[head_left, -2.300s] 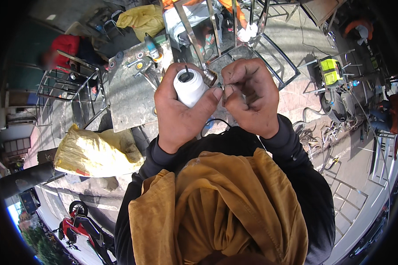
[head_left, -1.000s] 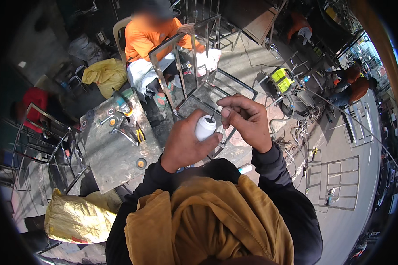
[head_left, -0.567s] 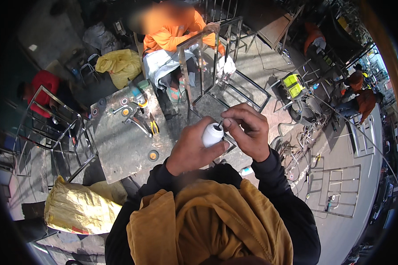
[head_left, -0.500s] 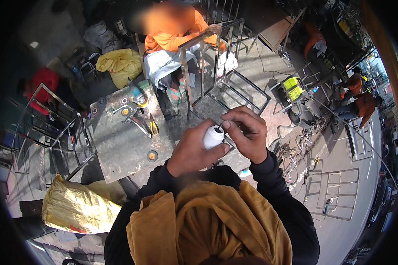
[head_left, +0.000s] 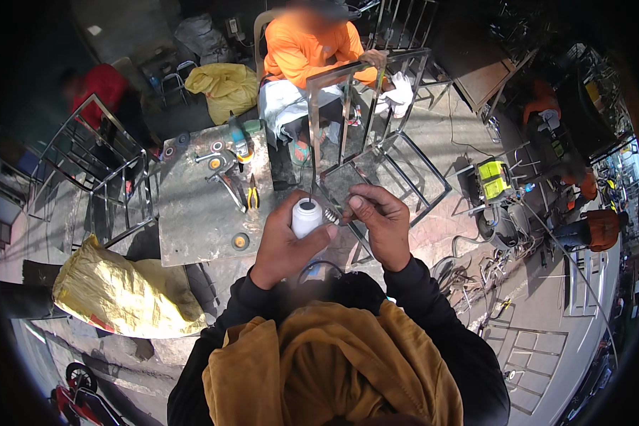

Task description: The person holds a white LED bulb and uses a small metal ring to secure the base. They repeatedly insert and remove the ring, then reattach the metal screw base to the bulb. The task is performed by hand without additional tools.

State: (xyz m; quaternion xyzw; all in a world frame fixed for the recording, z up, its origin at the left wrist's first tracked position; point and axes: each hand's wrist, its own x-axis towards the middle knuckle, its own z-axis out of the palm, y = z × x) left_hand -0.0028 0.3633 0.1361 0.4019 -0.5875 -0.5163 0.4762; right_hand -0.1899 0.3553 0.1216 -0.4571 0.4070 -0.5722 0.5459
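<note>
My left hand (head_left: 282, 245) is wrapped around a small white cylinder (head_left: 307, 221) with a narrowed neck and a round dark opening on top. Beside its thumb tip shows a small shiny ribbed metal piece (head_left: 330, 214), like a screw thread; I cannot tell which hand carries it. My right hand (head_left: 382, 221) is closed in a pinch just right of that piece, apart from the cylinder. Whatever lies between its fingertips is too small to name.
A worktable (head_left: 192, 231) at left carries yellow-handled pliers (head_left: 253, 197), an angle grinder (head_left: 240, 140) and several discs. Ahead, an orange-sleeved person (head_left: 309, 46) grips a metal frame (head_left: 344, 117). Yellow sacks (head_left: 124, 295), another frame (head_left: 92, 177) and a yellow-green machine (head_left: 493, 179) stand around.
My right fingers have moved off the cylinder's opening, where they held a thin dark piece. The ribbed metal piece now shows between my hands. The whole view has shifted slightly.
</note>
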